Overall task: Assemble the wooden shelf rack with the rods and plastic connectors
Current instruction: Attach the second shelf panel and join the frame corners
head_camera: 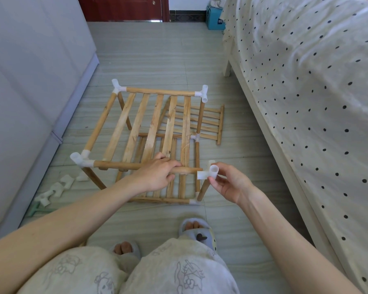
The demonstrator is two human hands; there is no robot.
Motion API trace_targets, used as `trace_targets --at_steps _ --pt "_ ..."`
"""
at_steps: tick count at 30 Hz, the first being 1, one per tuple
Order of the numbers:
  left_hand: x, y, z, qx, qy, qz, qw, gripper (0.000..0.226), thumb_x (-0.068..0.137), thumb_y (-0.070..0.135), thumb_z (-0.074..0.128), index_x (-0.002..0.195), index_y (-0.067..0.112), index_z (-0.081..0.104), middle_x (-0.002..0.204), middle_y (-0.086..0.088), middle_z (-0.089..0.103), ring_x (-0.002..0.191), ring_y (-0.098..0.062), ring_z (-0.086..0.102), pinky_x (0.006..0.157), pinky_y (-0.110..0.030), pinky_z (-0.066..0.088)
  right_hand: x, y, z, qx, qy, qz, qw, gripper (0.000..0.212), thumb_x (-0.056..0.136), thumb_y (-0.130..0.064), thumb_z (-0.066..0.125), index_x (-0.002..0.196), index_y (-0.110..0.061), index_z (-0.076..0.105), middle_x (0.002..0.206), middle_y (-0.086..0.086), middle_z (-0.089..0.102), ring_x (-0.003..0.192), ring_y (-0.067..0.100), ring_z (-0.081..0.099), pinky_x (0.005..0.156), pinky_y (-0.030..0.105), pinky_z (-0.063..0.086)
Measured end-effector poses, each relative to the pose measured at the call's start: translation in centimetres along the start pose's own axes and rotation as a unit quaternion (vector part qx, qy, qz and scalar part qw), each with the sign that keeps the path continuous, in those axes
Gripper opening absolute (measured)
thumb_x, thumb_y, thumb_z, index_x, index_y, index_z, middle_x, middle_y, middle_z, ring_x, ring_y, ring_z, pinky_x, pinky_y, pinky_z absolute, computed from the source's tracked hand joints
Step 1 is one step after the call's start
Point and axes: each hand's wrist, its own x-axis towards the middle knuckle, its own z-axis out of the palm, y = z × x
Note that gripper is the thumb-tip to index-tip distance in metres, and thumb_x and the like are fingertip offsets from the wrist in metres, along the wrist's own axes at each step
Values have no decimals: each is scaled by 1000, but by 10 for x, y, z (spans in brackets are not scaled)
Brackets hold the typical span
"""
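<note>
A partly built wooden shelf rack (pixel 149 124) stands on the floor, with slatted tiers joined by white plastic connectors at three top corners. My left hand (pixel 157 175) grips the front rod (pixel 119 165) of the top tier near its right end. My right hand (pixel 227 183) pinches a white plastic connector (pixel 208 171) at the top of the near right upright rod (pixel 203 190). The connector's side socket sits right at the free tip of the front rod.
A spare slatted shelf panel (pixel 208 124) lies flat on the floor behind the rack. Several loose white connectors (pixel 57 187) lie at the left beside a white cabinet (pixel 30 81). A bed with a dotted cover (pixel 306 81) fills the right side. My slippered feet (pixel 198 228) are near the rack.
</note>
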Motion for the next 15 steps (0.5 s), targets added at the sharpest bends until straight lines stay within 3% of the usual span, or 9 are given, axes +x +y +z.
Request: trace_targets --at_steps 3,15 --pt "1 0 1 -7 5 2 1000 41 94 25 50 135 27 44 117 8 56 125 -15 30 102 -35 30 0 2 3 31 -10 13 999 4 80 3 66 81 1 62 87 11 57 79 18 54 48 24 57" --pt "-2 0 -2 -26 -2 -1 1000 42 95 23 50 136 27 44 119 6 55 127 -15 29 104 -37 31 3 -2 -4 24 -12 29 999 8 79 2 59 72 -2 57 76 10 54 70 18 52 43 19 52"
